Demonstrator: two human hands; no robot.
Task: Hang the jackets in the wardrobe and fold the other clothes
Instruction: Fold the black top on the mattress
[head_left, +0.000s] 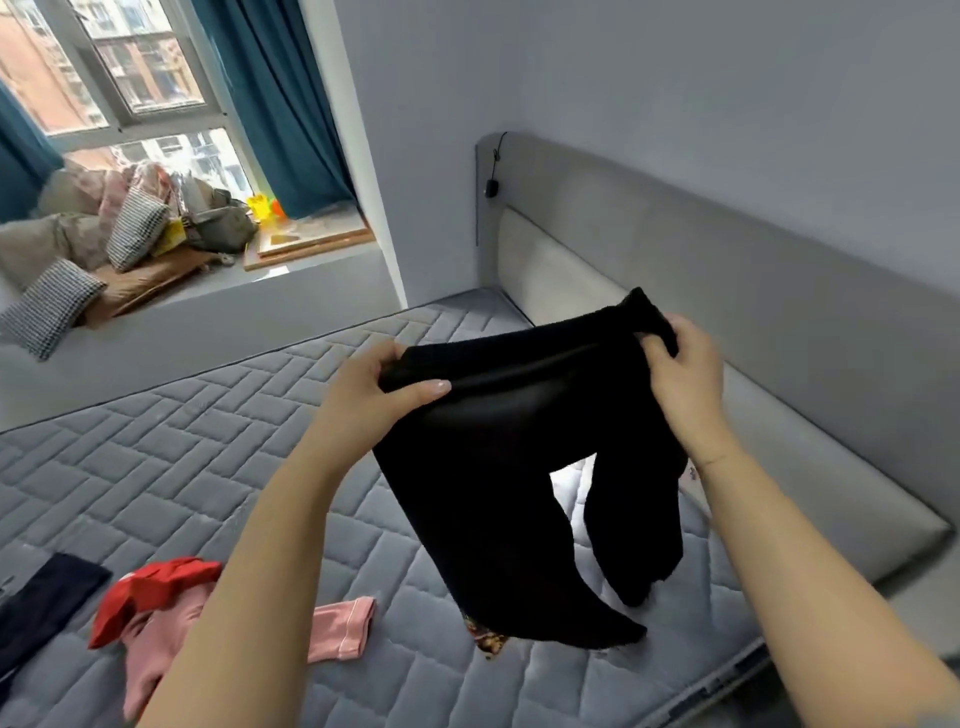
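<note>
Head view: I watched from far off as both hands held a pair of black trousers (498, 467) up over the mattress (218, 457). Far to the left of the fingers, at the frame's edge, lay a dark cloth (41, 603), flat on the quilting. Next to it, below and left of the left hand, sat a red garment (156, 587) heaped on a pink one (156, 644), whose cuffed end (343, 623) stuck out past the left forearm.

The left hand (374, 395) gripped the trousers' waistband at its left end, thumb laid along the front of the band and fingers curled behind it. The band ran taut from there to the right hand (680, 374), which pinched the other end, fingers folded over a bunched corner of cloth. The two legs hung down below the fingers, their ends reaching or nearly reaching the mattress; I could not tell which. Under the lower leg a bit of patterned fabric (488, 642) peeked out, and between the legs something white (571, 483) showed, too hidden to name.

Beyond the right fingers stood the grey headboard (727, 270). Far up and left of the hands, cushions (62, 306) and bags cluttered the window ledge (322, 270).
</note>
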